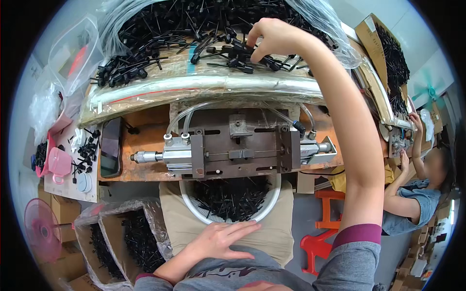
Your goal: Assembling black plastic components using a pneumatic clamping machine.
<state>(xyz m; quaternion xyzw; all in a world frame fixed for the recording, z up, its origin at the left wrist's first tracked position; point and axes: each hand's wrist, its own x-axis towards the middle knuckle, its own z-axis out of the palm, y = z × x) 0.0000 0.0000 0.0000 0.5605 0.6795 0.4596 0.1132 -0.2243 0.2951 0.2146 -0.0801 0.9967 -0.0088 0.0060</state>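
Note:
My right hand (274,39) reaches over a pile of black plastic parts with thin stems (238,58) on the far side of the bench. Its fingers are bent, and a gap shows between thumb and forefinger, whose tips are at the parts. No part is clearly lifted. My left hand (225,240) lies with fingers stretched at the near rim of a white basket (188,206) on my lap. More of the black parts (230,199) fill that basket. Between the hands stands a metal clamping fixture (238,155) with an air cylinder at each end; a small block sits at its middle.
A phone (111,148) lies left of the fixture, near a pink cup (59,161). Clear air hoses (187,116) arch behind the fixture. Plastic-lined boxes (124,242) of parts stand lower left. At right are a red stool (315,247) and another person (410,203) working.

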